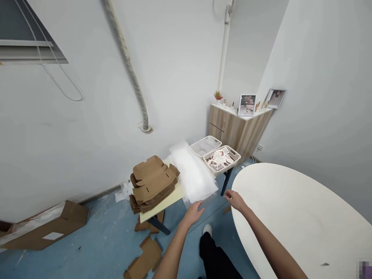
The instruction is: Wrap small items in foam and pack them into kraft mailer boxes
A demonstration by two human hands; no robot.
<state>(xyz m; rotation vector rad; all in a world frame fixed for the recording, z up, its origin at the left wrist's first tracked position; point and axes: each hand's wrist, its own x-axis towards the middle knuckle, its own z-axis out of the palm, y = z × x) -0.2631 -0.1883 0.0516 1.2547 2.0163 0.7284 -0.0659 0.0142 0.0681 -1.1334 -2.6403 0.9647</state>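
Translucent plastic sheets (pixel 193 174) are lying in a loose pile on the right part of a pale yellow tabletop (pixel 174 197), overhanging its near edge. A white oval tabletop (pixel 296 221) is occupying the right foreground, and a wood-grain corner cabinet (pixel 232 131) is standing against the far walls. On the yellow tabletop, a stack of flattened cardboard box blanks (pixel 152 184) is resting just left of the sheets. Two white mesh baskets are sitting at the far end: one holding printed cards (pixel 221 159), the other holding clear items (pixel 205 145). The left hand (pixel 192 214) is positioned at the near edge of the sheets, fingers extended and open, gripping nothing; contact with the sheets cannot be confirmed. The right hand (pixel 236 200) is hanging open and empty beyond the sheets' right edge, between the yellow tabletop and the oval tabletop, just beside a black table leg (pixel 227 181).
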